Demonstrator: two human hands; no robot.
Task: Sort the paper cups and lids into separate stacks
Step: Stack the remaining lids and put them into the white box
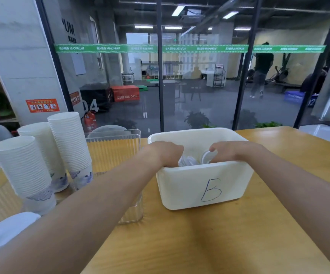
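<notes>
A cream plastic bin (203, 186) marked "B" stands on the wooden table in front of me. Both my hands reach down into it. My left hand (167, 153) has its fingers curled around white lids (187, 161) inside the bin. My right hand (233, 150) pinches a white lid (206, 157) at its rim. The fingertips of both hands are hidden behind the bin's near wall. Three tall stacks of white paper cups (69, 143) stand upside down at the left of the table.
A clear ribbed plastic container (114, 151) stands between the cup stacks and the bin. Something white and blurred (6, 232) lies at the near left edge. The wooden table (209, 244) ends at a glass wall behind the bin.
</notes>
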